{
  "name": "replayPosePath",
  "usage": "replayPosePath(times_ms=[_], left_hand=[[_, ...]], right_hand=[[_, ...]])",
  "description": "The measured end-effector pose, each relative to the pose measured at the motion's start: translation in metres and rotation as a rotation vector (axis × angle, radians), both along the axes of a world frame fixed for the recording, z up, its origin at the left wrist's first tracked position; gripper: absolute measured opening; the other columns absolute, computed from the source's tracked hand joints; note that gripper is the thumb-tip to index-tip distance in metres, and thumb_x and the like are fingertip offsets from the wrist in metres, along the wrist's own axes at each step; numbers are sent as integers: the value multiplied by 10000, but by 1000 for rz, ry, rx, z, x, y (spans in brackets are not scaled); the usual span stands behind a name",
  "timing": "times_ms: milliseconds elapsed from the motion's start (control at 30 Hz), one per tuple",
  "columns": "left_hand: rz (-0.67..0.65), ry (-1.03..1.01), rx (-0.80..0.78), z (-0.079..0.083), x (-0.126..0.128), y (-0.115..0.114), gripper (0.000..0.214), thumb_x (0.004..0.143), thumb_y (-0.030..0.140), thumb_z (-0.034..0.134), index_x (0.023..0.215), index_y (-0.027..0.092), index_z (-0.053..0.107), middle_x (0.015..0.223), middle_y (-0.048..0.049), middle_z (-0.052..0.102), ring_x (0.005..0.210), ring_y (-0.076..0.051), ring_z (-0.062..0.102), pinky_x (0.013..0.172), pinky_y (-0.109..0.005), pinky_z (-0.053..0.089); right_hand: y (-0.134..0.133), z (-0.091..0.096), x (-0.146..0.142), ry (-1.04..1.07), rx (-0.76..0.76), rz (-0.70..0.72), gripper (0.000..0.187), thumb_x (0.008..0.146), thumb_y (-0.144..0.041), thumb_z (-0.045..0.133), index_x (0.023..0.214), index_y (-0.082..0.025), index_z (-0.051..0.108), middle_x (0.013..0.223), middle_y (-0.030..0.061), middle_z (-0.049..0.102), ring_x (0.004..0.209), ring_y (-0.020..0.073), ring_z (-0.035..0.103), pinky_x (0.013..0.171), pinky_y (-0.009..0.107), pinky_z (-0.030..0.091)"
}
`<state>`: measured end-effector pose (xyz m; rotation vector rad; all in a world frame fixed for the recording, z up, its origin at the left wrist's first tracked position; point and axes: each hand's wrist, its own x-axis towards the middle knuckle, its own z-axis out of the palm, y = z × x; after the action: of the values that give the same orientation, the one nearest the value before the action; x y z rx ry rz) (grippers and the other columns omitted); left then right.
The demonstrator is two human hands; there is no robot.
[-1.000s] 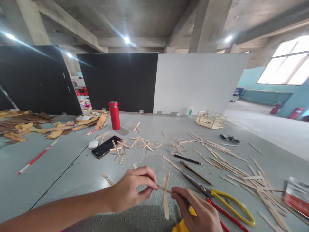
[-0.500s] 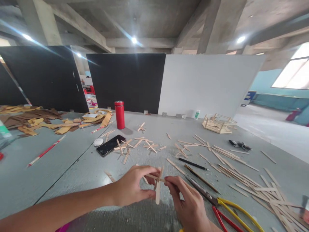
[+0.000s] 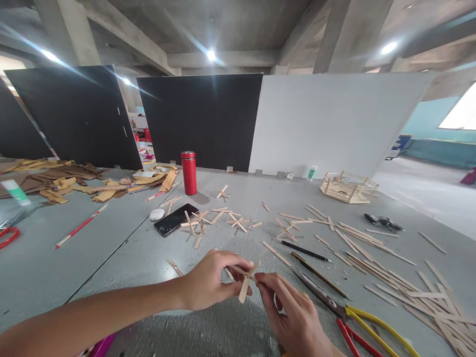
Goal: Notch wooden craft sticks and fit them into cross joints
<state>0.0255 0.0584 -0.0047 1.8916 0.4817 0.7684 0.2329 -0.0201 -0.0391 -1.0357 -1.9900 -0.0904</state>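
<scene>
Between my two hands, above the grey table, is a small cross made of wooden craft sticks (image 3: 244,288). My left hand (image 3: 213,280) grips it from the left, thumb below and fingers behind, partly hidden by the sticks. The fingertips of my right hand (image 3: 288,307) pinch the end of one stick on the right side. One flat stick of the cross tilts toward me. Beyond my hands, several similar stick crosses (image 3: 238,222) lie on the table, some beside a black phone (image 3: 174,220).
Right of my hands lie pliers with red and yellow handles (image 3: 336,307), a black pen (image 3: 305,250), a brown thin tool (image 3: 318,274) and many loose sticks (image 3: 394,285). A red flask (image 3: 189,173) stands behind. A hexagonal stick frame (image 3: 345,191) sits at the back right.
The stick cross has tilted and turned slightly between my fingers, its near stick now slanting. Both hands keep their hold. The view has shifted a little.
</scene>
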Motion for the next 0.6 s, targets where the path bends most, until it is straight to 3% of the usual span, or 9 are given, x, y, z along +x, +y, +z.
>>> replayPosePath(times_ms=[267,400,600], left_hand=[[10,-27,-23,-7,4,1,471,923,261,759,1362,213,593,1119,-81,775,895,-208,782,907,-392,615],[61,1,18,-11,4,5,476,902,229,769,1353,226,616,1124,-69,773,933,-212,761,902,-390,611],[129,43,109,-6,0,8,313,909,206,750,1220,205,714,1088,-59,777,938,-201,738,889,-344,588]], right_hand=[[2,4,-2,-55,-51,-21,180,1077,-131,446,1178,-216,570,887,20,709,663,140,694,594,247,525],[12,8,5,-116,-52,-21,176,1090,-147,420,1153,-207,573,887,36,709,676,163,696,588,265,523],[22,12,4,-160,-105,-12,241,1100,-152,375,1217,-224,573,959,59,701,770,184,712,654,283,556]])
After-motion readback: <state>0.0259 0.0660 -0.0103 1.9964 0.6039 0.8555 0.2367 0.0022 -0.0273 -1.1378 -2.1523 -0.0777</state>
